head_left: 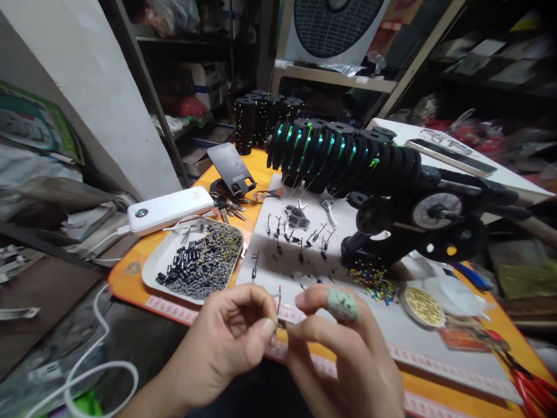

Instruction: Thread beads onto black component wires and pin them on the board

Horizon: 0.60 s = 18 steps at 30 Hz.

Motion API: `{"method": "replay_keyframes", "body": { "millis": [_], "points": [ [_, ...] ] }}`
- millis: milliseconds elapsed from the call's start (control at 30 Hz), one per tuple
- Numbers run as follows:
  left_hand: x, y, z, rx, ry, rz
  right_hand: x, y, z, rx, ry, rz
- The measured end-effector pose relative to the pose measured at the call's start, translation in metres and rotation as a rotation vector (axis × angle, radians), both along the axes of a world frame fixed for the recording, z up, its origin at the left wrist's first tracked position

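Observation:
My left hand (230, 342) and my right hand (343, 360) meet in front of the orange table's near edge (130, 273). Both pinch a small thin wire piece (278, 299) with a red tip, held upright between the fingertips. A green cap covers one finger of my right hand. Just beyond the hands, several small black pieces with wire legs (300, 238) lie scattered on a white sheet (270, 255). To the left, a white tray (152, 270) holds a heap of small dark cylinders (204, 261).
A black geared winding machine (391, 191) with spools of green and blue thread stands at the right. A white power bank (169, 210), keys (228, 204), phone stand (230, 168), coloured beads (372, 278), a dish of gold beads (424, 306) and red scissors (528, 383) also lie here.

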State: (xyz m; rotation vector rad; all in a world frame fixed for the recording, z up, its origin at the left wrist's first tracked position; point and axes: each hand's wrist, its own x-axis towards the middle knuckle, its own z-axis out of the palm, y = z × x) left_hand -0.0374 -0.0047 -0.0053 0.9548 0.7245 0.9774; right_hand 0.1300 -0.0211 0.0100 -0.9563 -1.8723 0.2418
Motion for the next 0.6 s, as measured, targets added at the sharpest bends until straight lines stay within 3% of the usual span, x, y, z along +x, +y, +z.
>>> {"method": "replay_keyframes", "body": {
  "millis": [100, 267, 600],
  "points": [
    [0.000, -0.001, -0.002, 0.027, 0.045, 0.036, -0.006, -0.007, -0.002, -0.020, 0.029, -0.087],
    [0.001, -0.002, -0.002, 0.015, 0.018, 0.054, -0.009, -0.010, -0.008, -0.141, 0.076, -0.089],
    [0.002, -0.005, -0.007, 0.045, 0.065, 0.063, 0.002, -0.004, -0.011, -0.324, 0.252, 0.098]
  ]
}}
